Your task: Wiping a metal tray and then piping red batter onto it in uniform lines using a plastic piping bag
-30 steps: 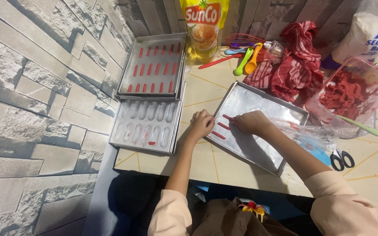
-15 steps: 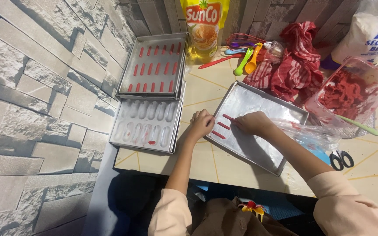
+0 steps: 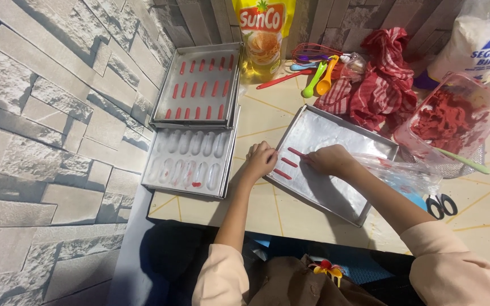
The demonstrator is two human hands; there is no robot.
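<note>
Left hand (image 3: 261, 160) rests on the near-left rim of the metal baking tray (image 3: 341, 187), fingers curled loosely, grip half closed, pressing the tray edge and holding nothing. Right hand (image 3: 329, 160) sits over the tray's left part, grip closed around the tip end of a clear piping bag (image 3: 395, 173); the nozzle is hidden under the fingers, so exact pinch is hard to tell, probably thumb and fingers squeezing the bag. Bag trails right over the tray rim toward the scissors (image 3: 440, 204). Three short red dough strips (image 3: 289, 162) lie on the tray just left of the right hand, between both hands, slanted and side by side, not touching each other. Tray sits skewed on the tiled counter (image 3: 267, 209).

Left of it, a molded pan (image 3: 191, 161) with oval hollows, one red smear at its near side. Far left, a second tray (image 3: 199, 85) filled with rows of red strips. Far right, a clear plastic container (image 3: 455, 122) of red dough with a green spatula (image 3: 463, 161). Red cloth (image 3: 384, 88), coloured measuring spoons (image 3: 319, 76) and a yellow oil pouch (image 3: 262, 37) at the far edge.
</note>
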